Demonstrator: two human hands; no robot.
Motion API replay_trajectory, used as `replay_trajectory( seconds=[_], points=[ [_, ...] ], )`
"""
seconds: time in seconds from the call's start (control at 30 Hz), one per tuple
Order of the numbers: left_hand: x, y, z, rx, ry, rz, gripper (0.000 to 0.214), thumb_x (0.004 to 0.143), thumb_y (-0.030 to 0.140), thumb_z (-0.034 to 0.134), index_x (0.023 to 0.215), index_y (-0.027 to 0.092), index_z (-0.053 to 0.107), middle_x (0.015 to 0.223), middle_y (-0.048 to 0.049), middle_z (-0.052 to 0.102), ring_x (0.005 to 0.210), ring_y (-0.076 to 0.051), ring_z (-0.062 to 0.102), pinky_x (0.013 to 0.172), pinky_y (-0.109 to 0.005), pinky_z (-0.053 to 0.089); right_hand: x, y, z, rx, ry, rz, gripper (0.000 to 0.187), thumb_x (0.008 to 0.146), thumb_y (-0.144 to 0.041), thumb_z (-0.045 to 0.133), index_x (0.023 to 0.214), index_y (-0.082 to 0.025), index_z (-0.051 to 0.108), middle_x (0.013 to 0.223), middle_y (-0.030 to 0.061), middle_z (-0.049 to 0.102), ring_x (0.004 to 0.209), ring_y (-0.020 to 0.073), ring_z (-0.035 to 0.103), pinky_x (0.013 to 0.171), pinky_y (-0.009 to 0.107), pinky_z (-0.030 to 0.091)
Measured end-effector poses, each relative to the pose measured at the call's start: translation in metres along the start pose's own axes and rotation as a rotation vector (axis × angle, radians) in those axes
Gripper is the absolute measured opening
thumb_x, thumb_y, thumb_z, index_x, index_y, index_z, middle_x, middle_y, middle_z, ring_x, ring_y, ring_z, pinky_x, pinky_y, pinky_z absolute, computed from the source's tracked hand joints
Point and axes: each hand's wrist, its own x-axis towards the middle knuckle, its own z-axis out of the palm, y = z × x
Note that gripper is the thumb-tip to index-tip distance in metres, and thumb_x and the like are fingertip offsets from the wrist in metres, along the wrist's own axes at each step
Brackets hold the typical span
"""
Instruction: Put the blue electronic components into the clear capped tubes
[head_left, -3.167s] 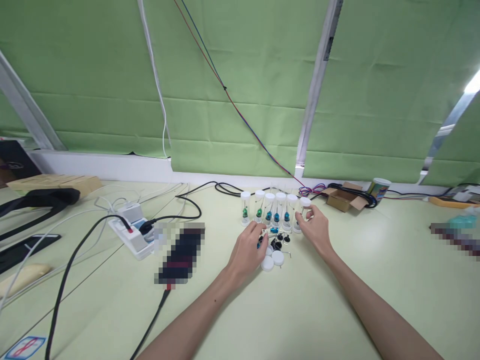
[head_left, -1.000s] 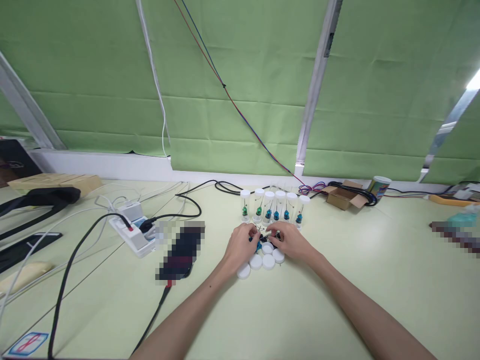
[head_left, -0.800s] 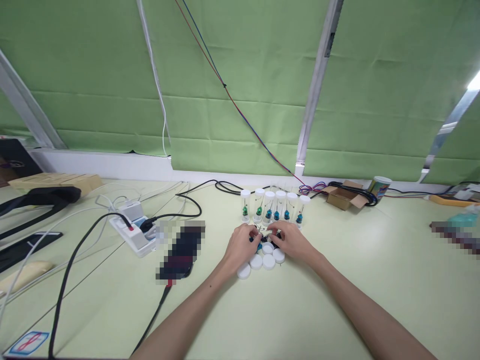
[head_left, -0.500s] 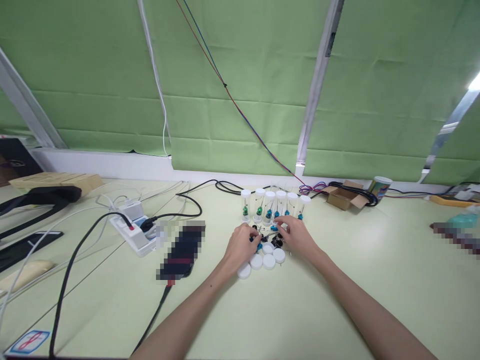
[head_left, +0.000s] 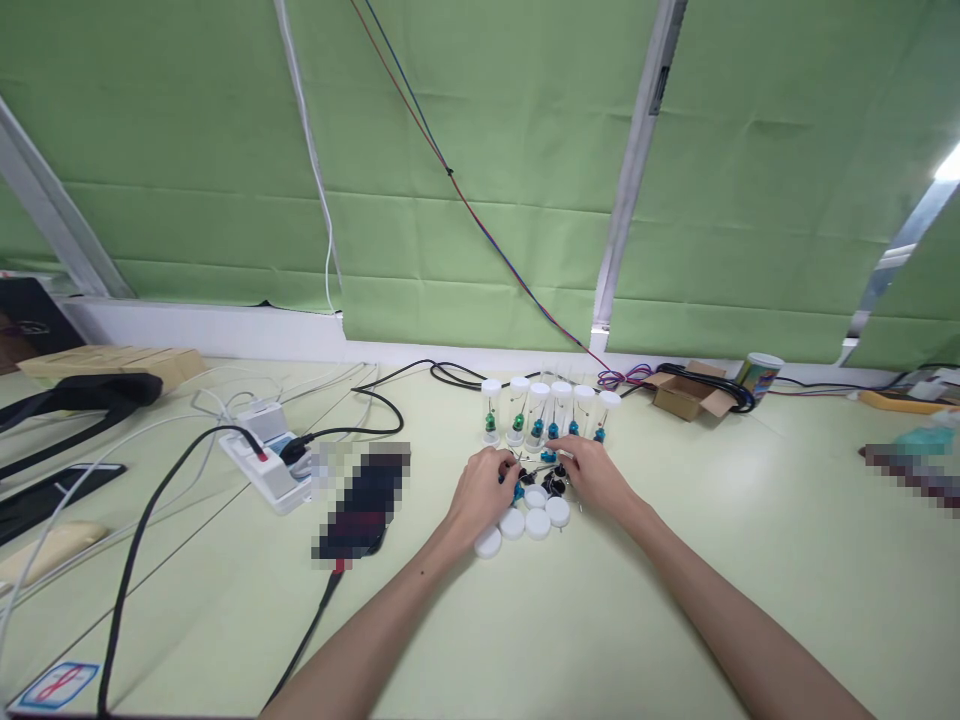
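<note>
Both hands rest on the pale green table around a small pile of loose pins (head_left: 546, 473) with black and blue heads. My left hand (head_left: 484, 490) is curled, its fingertips pinched at the pile's left side on something too small to name. My right hand (head_left: 594, 473) lies at the pile's right side, fingers bent and pinching at a blue-headed piece. Several white round caps (head_left: 537, 522) lie just in front of the hands. Behind the pile stands a row of clear vials with white caps (head_left: 550, 412), each holding a green or blue pin.
A white power strip (head_left: 264, 462) with black and white cables sits to the left, next to a dark blurred object (head_left: 363, 503). An open cardboard box (head_left: 684, 395) and a mug (head_left: 757, 376) stand at the back right. Green blinds hang behind the table.
My right hand set a vial into the row, came down to the pile beside my left hand, then shifted slightly right and back. Two more white caps now lie in front.
</note>
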Motion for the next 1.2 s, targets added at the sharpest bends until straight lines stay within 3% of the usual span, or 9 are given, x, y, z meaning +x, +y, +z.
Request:
replay_trajectory(
  seconds=[0.47, 0.77, 1.2],
  points=[
    [-0.0001, 0.0025, -0.0003, -0.012, 0.044, 0.015, 0.022, 0.087, 0.026, 0.047, 0.078, 0.019, 0.066, 0.078, -0.0052, 0.063, 0.07, -0.017, 0.056, 0.065, -0.029, 0.041, 0.0008, 0.0032, 0.0003, -0.04, -0.026, 0.004, 0.034, 0.088, -0.008, 0.043, 0.106, -0.02, 0.069, 0.103, 0.0076, 0.07, 0.094, 0.0207, 0.064, 0.08, 0.029, 0.047],
    [-0.0004, 0.0035, -0.0002, -0.005, 0.045, 0.037, 0.022, 0.087, 0.026, 0.046, 0.077, 0.019, 0.065, 0.077, -0.0047, 0.062, 0.069, -0.017, 0.055, 0.066, -0.029, 0.041, 0.0, 0.0048, -0.0041, -0.181, -0.097, -0.026, 0.041, 0.085, -0.003, 0.04, 0.106, -0.024, 0.068, 0.097, 0.0068, 0.069, 0.09, 0.0203, 0.063, 0.067, 0.024, 0.042],
    [-0.0007, 0.0045, -0.0008, -0.009, 0.047, 0.034, 0.023, 0.088, 0.026, 0.045, 0.076, 0.02, 0.063, 0.076, -0.0038, 0.061, 0.069, -0.016, 0.055, 0.065, -0.028, 0.041, -0.0001, 0.0052, -0.0039, -0.201, -0.135, -0.023, 0.042, 0.08, 0.0, 0.046, 0.108, -0.023, 0.067, 0.099, 0.0065, 0.065, 0.091, 0.0198, 0.061, 0.068, 0.024, 0.04]
  ],
)
